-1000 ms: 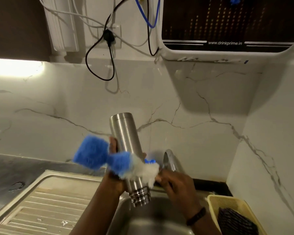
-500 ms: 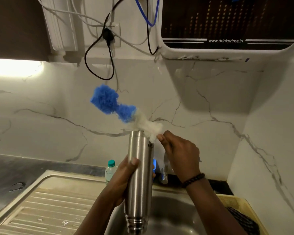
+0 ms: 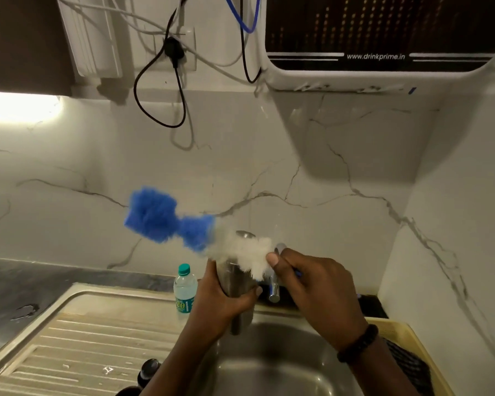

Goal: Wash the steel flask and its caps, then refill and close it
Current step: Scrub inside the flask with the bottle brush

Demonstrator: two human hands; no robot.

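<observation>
Now: brush laid across the flask's upper end, over the sink

Your steel flask (image 3: 237,284) stands roughly upright above the sink basin (image 3: 272,367), its upper end partly hidden by bristles. Your left hand (image 3: 226,298) wraps its fingers round the flask's middle. Across the upper end of the flask lies the bottle brush (image 3: 189,232): white bristles touching the steel, blue bristles pointing up and away to the flask's left, blurred. Your right hand (image 3: 312,287) pinches the brush just right of the flask, thumb against the white bristles; a dark bead bracelet (image 3: 357,342) sits on that wrist. Behind the flask, the tap (image 3: 275,278) shows between your hands. Left of the flask a small plastic water bottle (image 3: 185,290) with a green cap stands on the sink's edge, beside the ribbed drainboard (image 3: 83,347). Right of the flask, a yellow basket (image 3: 406,335) holds dark cloth. High above the flask hangs a wall-mounted water purifier (image 3: 383,44).
</observation>
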